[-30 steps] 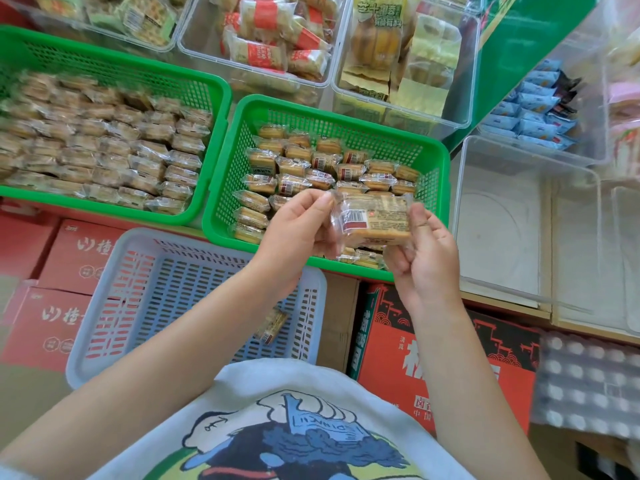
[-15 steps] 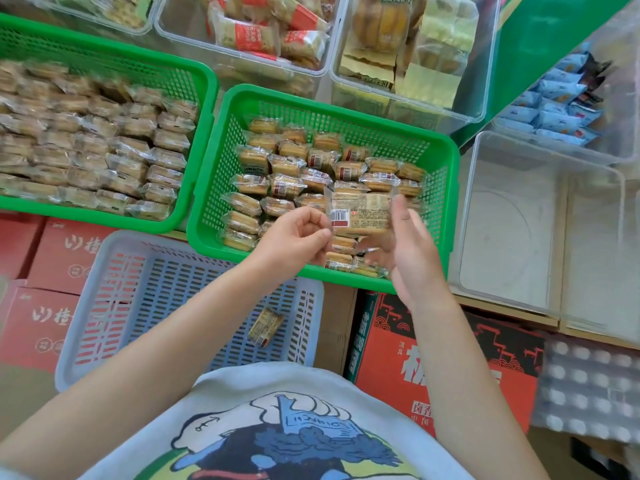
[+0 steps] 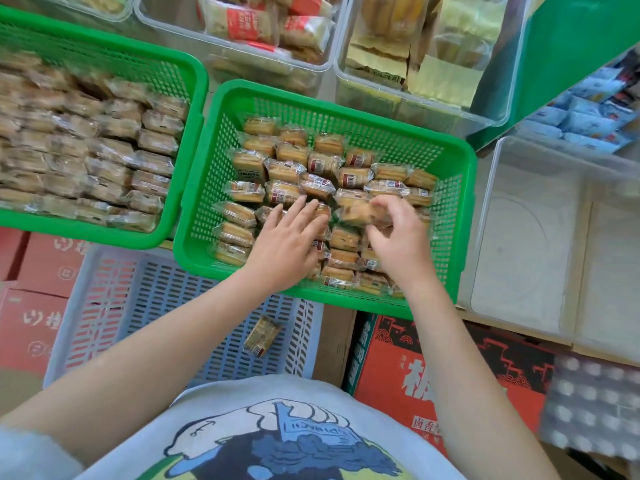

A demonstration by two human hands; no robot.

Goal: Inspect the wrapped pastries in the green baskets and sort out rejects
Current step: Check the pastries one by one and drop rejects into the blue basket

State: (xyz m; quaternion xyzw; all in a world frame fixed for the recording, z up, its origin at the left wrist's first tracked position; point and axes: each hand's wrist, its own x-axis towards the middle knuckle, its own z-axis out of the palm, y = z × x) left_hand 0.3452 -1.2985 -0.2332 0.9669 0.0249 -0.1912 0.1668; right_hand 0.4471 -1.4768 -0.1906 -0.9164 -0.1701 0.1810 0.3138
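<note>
**Both hands down in the right green basket**

Head view: The right green basket (image 3: pixel 453 188) sits just above frame centre, filled with rows of wrapped pastries (image 3: pixel 282 169). The left hand (image 3: pixel 287 244) reaches in from 7 o'clock and lies flat on the packets near the basket's middle, fingers straight and spread, gripping nothing. The right hand (image 3: pixel 398 237) comes in from 5 o'clock, its fingers curled over one pastry packet (image 3: pixel 360 213), which it pinches between thumb and fingertips just above the rows at the basket's right half.

At 9 o'clock the left green basket (image 3: pixel 194 109) holds a denser, blurred stack of the same kind of packets. Below it, at 7 o'clock, a pale blue basket (image 3: pixel 104 306) contains a single wrapped pastry (image 3: pixel 261 336) lying alone near its right end. Clear bins of other packaged goods (image 3: pixel 249 26) line the 12 o'clock edge. Red cartons (image 3: pixel 433 368) stand at 5 o'clock, and a clear empty-looking tub (image 3: pixel 554 237) is at 3 o'clock.
</note>
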